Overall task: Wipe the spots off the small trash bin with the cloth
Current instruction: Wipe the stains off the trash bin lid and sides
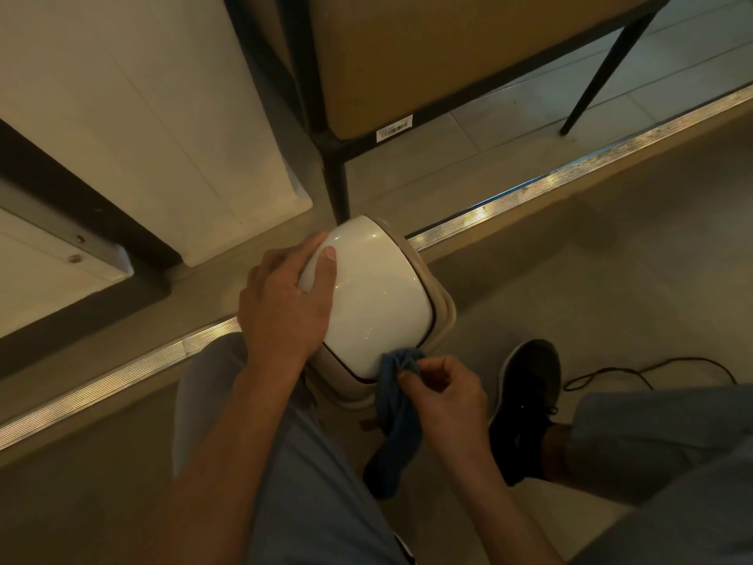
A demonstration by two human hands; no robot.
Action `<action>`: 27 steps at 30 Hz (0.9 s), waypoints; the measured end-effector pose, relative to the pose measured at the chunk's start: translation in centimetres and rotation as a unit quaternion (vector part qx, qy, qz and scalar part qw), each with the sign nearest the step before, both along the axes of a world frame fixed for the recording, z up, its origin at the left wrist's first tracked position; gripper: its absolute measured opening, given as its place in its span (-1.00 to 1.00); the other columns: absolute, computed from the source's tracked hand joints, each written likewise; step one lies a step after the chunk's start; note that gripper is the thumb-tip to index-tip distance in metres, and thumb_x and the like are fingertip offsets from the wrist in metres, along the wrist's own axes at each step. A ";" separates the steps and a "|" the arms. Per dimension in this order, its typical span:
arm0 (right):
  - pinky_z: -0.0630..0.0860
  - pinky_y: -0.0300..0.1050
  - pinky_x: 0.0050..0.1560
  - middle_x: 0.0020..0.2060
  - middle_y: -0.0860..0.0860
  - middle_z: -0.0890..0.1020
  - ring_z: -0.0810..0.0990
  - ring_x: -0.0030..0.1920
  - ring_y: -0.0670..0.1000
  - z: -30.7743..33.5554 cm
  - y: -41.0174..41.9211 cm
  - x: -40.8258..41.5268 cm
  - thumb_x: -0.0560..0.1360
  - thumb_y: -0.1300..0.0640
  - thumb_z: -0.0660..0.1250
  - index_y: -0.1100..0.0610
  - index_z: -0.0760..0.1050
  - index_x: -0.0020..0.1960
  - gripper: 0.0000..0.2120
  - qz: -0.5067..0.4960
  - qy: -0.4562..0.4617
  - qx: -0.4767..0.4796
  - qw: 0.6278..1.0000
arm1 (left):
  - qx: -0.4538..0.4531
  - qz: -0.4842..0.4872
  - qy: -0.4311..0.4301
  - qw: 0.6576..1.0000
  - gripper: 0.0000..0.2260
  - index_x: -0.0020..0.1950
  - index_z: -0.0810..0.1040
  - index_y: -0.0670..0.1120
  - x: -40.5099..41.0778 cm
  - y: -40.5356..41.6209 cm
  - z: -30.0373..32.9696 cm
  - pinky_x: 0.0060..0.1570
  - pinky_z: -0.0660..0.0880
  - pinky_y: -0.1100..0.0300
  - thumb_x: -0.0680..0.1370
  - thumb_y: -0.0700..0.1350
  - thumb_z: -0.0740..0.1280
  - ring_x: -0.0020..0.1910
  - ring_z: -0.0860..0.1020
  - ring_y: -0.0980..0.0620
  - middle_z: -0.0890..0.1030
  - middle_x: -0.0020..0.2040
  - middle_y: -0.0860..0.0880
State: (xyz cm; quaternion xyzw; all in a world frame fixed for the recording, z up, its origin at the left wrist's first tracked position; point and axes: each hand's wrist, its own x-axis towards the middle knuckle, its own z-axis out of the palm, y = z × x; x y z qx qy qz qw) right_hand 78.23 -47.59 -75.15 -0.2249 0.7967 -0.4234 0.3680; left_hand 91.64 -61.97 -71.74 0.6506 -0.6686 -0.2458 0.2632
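The small trash bin, white with a glossy domed lid, is standing on the floor near the middle of the view, just on the near side of a ribbed metal strip that is running across the floor from the near left to the far right. The left hand is gripping the bin's lid from the left, its thumb lying across the top of the dome and its fingers curling round the far left edge. The right hand is pinching the cloth, a dark blue one, between thumb and bent fingers; the bunched upper end of the cloth is touching the near edge of the lid, while the rest is hanging down in front of the bin's body toward the floor.

The person is crouching over the bin in grey-blue trousers, one leg showing near left and the other at the near right. A black shoe is resting on the floor just right of the cloth, and a dark cord is lying looped on the floor farther right. Beyond the strip, a black-framed desk with a wooden panel is standing on pale tiles.
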 end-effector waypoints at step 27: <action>0.59 -0.18 -0.04 -0.15 -0.02 0.70 0.67 -0.04 0.07 8.6 -3.4 -3.7 0.52 0.34 0.37 0.01 0.57 -0.04 -0.78 0.162 -0.144 -0.183 0.959 | -0.023 -0.011 0.019 0.999 -0.60 0.37 0.52 0.10 0.1 0.5 0.5 0.19 0.23 0.13 0.61 0.23 0.19 0.31 0.36 -0.04 0.52 0.29 0.01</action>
